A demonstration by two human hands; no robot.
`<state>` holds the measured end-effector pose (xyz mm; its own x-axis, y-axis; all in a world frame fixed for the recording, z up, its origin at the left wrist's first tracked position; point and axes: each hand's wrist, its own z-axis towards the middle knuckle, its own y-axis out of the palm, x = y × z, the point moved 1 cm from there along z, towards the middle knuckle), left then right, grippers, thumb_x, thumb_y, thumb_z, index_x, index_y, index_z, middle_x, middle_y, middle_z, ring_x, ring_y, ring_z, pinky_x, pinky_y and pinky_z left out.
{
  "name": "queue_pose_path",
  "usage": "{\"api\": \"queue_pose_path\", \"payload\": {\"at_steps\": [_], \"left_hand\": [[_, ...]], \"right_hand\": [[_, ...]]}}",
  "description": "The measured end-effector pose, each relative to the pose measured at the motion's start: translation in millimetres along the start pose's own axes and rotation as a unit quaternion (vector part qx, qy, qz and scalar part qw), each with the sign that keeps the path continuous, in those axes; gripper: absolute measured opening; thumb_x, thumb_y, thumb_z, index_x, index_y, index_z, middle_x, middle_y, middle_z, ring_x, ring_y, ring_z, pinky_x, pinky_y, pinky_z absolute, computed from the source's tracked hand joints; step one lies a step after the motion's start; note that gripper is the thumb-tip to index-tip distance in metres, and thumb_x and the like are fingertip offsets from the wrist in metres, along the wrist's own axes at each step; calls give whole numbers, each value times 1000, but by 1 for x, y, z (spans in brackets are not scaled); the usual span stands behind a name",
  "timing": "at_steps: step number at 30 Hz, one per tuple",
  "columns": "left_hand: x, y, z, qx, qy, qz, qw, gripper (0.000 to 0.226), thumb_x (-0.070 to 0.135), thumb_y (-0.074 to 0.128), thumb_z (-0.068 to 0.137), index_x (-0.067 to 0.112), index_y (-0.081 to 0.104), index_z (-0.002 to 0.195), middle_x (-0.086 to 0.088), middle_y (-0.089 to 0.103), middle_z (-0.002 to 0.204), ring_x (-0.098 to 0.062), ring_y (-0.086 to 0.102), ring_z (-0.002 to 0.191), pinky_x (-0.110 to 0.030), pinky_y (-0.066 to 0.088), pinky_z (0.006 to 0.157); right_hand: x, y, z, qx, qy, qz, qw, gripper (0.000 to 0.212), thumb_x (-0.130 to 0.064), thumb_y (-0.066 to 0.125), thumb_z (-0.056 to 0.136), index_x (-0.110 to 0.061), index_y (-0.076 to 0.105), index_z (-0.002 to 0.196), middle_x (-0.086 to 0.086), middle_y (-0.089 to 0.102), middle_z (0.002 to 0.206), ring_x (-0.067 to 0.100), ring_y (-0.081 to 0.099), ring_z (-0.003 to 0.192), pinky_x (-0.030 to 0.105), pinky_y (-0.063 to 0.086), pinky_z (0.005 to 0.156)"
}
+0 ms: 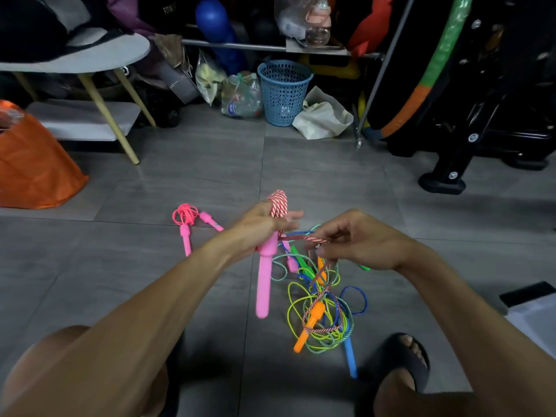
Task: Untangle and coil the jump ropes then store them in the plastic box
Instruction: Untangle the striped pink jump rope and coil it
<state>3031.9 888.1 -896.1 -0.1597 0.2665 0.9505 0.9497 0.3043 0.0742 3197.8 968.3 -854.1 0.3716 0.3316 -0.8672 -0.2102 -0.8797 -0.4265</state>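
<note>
Head view, seated low over grey tile floor. Left hand at centre, fingers curled round red/white rope coil, loops wound over the hand and standing up at 12 o'clock of it; pink handle gripped by same hand, hanging down toward 6 o'clock, tilted slightly. Right hand at 3 o'clock of left, thumb + fingertips pinching a free length of the red/white rope, strand taut between the two hands. Below right hand, at 5 o'clock of centre: tangled pile of ropes on floor, yellow-green, blue, teal-flecked cords interlaced w/ red/white strand running down into it; orange handle and blue handle sticking out at its near edge, green handle near top. Separate pink jump rope, already coiled, lying apart at 10 o'clock of left hand. Plastic box: only a pale corner at 3–4 o'clock frame edge, cannot tell if that's it. Sandalled foot at 5 o'clock. Blue mesh bin at 12 o'clock, orange bag at 9 o'clock.
</note>
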Motion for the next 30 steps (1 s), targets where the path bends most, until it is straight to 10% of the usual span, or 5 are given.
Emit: {"api": "queue_pose_path", "payload": {"at_steps": [4,11,24,27,30], "left_hand": [[-4,-2,-5,-67,12,235,970,16,16,50,97,3,61,97,-9,69,97,-21,64,83,-30,49,80],[7,10,-21,-170,-16,143,975,19,19,49,97,1,57,99,-2,69,60,-8,51,38,-18,42,42],[25,-31,-26,-98,6,-242,965,30,21,46,86,3,69,95,-1,55,54,-8,39,35,-25,45,54],[24,-36,-20,-34,-15,-281,959,28,20,41,96,5,64,101,0,58,55,-6,44,37,-23,44,61],[21,-39,-15,19,-44,-304,952,31,25,40,99,4,63,97,-4,63,59,-9,50,41,-22,50,57]], "right_hand": [[3,-11,-2,123,-25,-35,991,25,1,63,83,-22,72,80,10,69,71,14,58,64,34,48,66],[12,-13,16,281,-44,-75,956,18,-17,76,76,-24,60,76,-5,58,65,6,47,56,26,44,58],[90,-4,40,138,122,-194,963,28,-12,67,81,-20,59,56,5,53,57,15,47,61,27,40,59],[73,-3,38,200,105,-49,973,17,-13,65,86,-4,71,73,17,63,64,18,56,63,42,53,73],[19,-16,29,260,-6,237,936,19,-13,55,92,1,65,101,4,58,62,14,55,50,30,55,62]]}}
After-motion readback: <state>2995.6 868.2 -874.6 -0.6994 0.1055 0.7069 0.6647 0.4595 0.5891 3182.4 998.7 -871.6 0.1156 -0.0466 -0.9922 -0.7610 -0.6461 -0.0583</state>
